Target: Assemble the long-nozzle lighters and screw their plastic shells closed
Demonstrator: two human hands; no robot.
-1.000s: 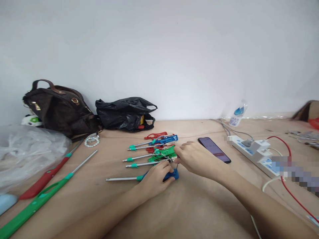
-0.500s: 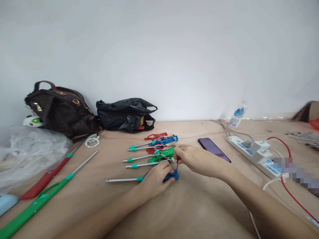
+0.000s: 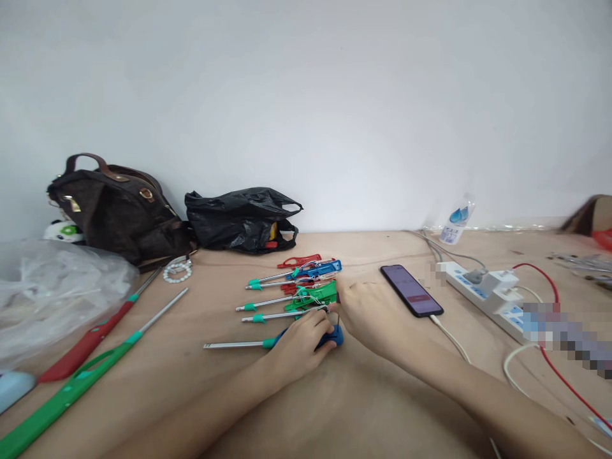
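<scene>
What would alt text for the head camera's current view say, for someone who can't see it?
A left hand holds down what looks like a long blue lighter while the right hand holds a thin tool at its right end. Metal tubes and red, blue and green handles lie behind on the tan surface, with a phone to the right.

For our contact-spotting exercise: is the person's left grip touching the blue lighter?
Touching. The head view shows the left grip closed over the blue lighter, with no gap between.

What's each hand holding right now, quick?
Left hand: closed over the blue lighter, steadying it.
Right hand: closed on a thin screwdriver-like tool, pointed down at the lighter's end.
</scene>
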